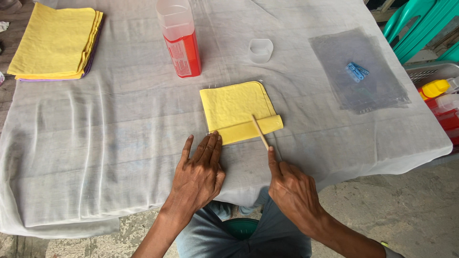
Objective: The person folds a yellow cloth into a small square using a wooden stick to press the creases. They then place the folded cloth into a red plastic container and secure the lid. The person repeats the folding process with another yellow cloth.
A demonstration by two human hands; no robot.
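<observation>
Two hands work at the near edge of a bench [95, 157] draped in thin white cloth, where a yellow cloth [234, 105] lies square on a clear plastic sheet, its near edge already turned over into a narrow fold [251, 129]. The step in hand appears to be the folding or rolling of that cloth: the left hand [198, 174] lies flat, palm down, fingers pressed together, their tips pinning the fold's left end. The right hand [291, 188] pinches the near end of a thin wooden stick [260, 132], forefinger stretched along it, while the stick's far end lies slantwise across the fold. The next move, by the look of it, calls for steady pressure from both sides so the fold stays even and the stick does not skid off. Both forearms reach up from the lap, wrists low, elbows out of view. Beyond stand a red-filled plastic bottle [180, 40] and a small clear cup [261, 49]; a stack of yellow cloths [55, 43] sits far left, and blue pegs [356, 71] rest on another clear sheet [377, 91] to the right.
</observation>
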